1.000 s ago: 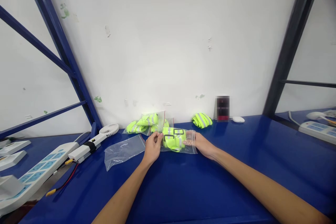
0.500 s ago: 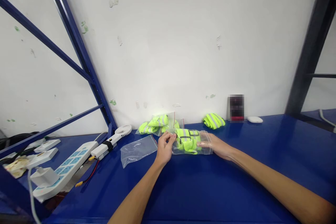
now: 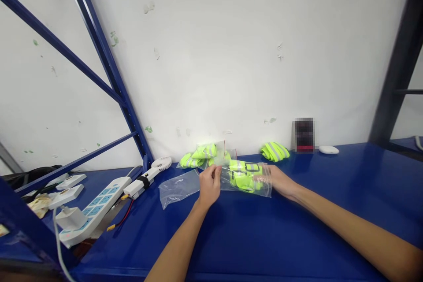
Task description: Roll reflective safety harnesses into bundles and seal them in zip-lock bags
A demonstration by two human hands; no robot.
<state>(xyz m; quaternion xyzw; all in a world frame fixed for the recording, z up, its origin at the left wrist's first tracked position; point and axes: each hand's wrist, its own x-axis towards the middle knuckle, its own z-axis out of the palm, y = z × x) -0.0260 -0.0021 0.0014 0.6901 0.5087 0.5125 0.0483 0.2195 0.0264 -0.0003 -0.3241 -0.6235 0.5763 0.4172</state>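
Note:
My left hand (image 3: 210, 185) pinches the left end of a clear plastic bag (image 3: 225, 183) between thumb and fingers. A folded fluorescent-yellow reflective vest (image 3: 245, 175) with grey stripes lies inside that bag, toward its right end. My right hand (image 3: 279, 181) grips the vest's right side, its fingertips showing through the plastic. Left of my hands, a flat clear bag (image 3: 178, 188) rests on the table. Behind them sit bagged yellow vests (image 3: 203, 153). Another folded vest (image 3: 275, 151), without a visible bag, lies by the wall.
On the left are a white power strip (image 3: 99, 207) with a plugged-in adapter (image 3: 71, 219), a small fan (image 3: 161, 164) and a battery lead (image 3: 124, 218). A blurred dark object (image 3: 303, 135) and a white case (image 3: 328, 150) stand at the back right of the blue table (image 3: 251, 238).
The vest and my right hand have shifted slightly away from my left hand, and more of the bag's left part shows stretched between them. The whole view has moved a little.

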